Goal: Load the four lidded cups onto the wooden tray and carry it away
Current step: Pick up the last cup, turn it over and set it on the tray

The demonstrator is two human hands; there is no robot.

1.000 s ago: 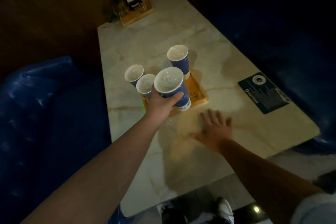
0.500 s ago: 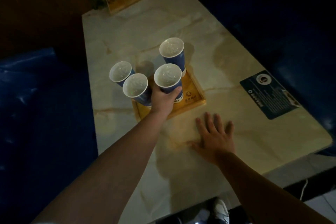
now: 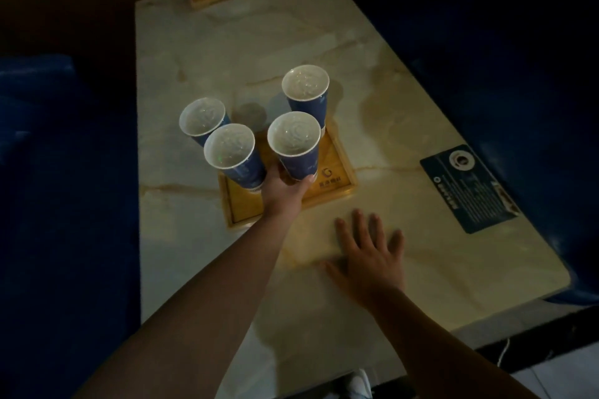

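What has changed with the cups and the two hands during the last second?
The left hand has brought the cup it holds down onto the wooden tray; a second ago this cup was raised and tilted. The hand still grips it near the base. The other three cups, the tray and the right hand, flat on the table, stayed where they were.

- Wooden tray (image 3: pixel 337 168): a round logo mark with a short line of characters under it, printed on the floor near its right edge; too small to read.
- Dark card (image 3: pixel 468 188) on worktop (image 3: pixel 421 269), right side: circular emblem and several lines of print; illegible.
- Cups: no readable text.
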